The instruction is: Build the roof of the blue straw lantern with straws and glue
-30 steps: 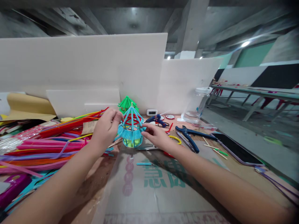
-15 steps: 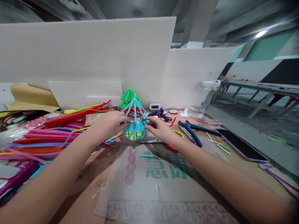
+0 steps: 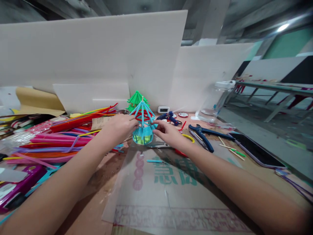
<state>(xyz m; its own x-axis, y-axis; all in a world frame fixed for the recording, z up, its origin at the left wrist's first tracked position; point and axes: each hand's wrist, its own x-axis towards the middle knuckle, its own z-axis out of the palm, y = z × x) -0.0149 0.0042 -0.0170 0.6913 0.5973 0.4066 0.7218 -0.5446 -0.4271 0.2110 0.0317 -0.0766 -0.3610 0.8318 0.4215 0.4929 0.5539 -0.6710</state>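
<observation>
A small pavilion (image 3: 142,131) made of light blue pipe cleaners, with a pointed open-rib roof, red strips inside and a yellow-green base, stands upright at the middle. My left hand (image 3: 119,128) closes its fingers on the pavilion's left side, just below the roof. From the right, my right hand (image 3: 166,131) pinches the same level with thumb and forefinger. My fingers partly cover the pavilion's middle. Right behind it rises a green tiered model (image 3: 136,98). A short blue pipe-cleaner piece (image 3: 154,161) lies on the clear plastic sheet (image 3: 137,202) in front.
Bundles of coloured pipe cleaners (image 3: 58,142) and a purple device (image 3: 23,186) lie at left. A blue glue gun (image 3: 166,116), pliers (image 3: 204,138), thin sticks (image 3: 231,148), a phone (image 3: 256,150) and a clear bottle (image 3: 216,101) are at right. White boards (image 3: 93,49) stand behind.
The whole view has shifted slightly. Both hands stay at the sides of the pavilion, with only small finger movements; the pavilion remains upright in the same place.
</observation>
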